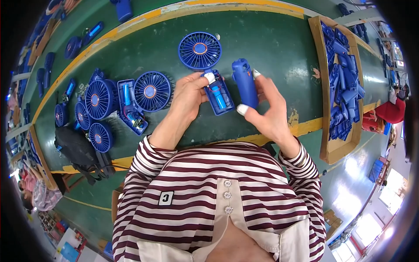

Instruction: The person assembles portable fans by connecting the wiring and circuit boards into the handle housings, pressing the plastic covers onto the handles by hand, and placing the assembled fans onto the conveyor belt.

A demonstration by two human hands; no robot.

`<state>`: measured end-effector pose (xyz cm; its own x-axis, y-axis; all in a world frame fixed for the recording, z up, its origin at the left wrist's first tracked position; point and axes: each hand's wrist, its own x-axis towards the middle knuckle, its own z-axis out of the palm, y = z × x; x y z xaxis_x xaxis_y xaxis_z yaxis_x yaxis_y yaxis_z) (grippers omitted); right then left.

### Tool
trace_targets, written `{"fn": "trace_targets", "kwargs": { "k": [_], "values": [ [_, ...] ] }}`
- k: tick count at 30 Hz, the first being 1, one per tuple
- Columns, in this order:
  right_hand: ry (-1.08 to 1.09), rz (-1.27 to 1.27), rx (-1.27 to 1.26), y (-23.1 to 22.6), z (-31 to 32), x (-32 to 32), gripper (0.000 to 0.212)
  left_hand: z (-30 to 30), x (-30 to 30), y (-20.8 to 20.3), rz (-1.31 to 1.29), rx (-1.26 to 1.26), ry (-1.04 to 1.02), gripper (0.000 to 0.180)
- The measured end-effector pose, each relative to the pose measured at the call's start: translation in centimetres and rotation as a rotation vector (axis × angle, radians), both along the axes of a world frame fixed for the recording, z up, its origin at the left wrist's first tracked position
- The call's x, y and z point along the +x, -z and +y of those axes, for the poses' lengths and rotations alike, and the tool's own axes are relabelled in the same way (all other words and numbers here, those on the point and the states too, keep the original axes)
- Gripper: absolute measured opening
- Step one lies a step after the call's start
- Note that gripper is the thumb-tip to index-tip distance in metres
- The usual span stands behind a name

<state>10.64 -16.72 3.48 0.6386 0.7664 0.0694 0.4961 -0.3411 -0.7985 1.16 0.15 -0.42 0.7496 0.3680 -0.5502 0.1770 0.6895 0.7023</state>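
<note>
My left hand (pixel 188 96) grips a blue handheld fan (pixel 200 49) by its opened handle, the thumb pressed near the joint below the round grille. Inside the handle a light-blue cylindrical battery (pixel 218 97) and some thin wires show. Just to the right, my right hand (pixel 268 102) holds a blue handle cover (pixel 245 82) upright between thumb and fingers, its smooth outer side in sight. A narrow gap separates the cover from the fan handle. White coverings sit on the tips of my left thumb and of my right thumb and a finger.
Left of my hands lie several fans, including one with a round grille (pixel 152 91) and an open handle with battery (pixel 128 105). A black bag (pixel 77 146) rests by the near left edge. At right, a cardboard box (pixel 326 146) holds many blue handle pieces (pixel 345 83).
</note>
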Motion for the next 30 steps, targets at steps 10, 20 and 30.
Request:
{"fn": "trace_targets", "kwargs": {
  "k": [10,20,30],
  "values": [
    [-0.458,-0.486,0.149,1.3,0.1,-1.9,0.059,-0.1,-0.2,0.6,-0.016,-0.043,-0.028,0.023],
    [-0.565,-0.661,0.026,1.0,0.6,-2.7,0.049,-0.2,-0.3,0.4,-0.001,-0.041,0.049,0.022],
    [-0.537,-0.651,0.085,0.9,1.0,-2.6,0.047,-0.1,-0.3,0.3,-0.146,-0.104,0.04,0.021]
  ]
}}
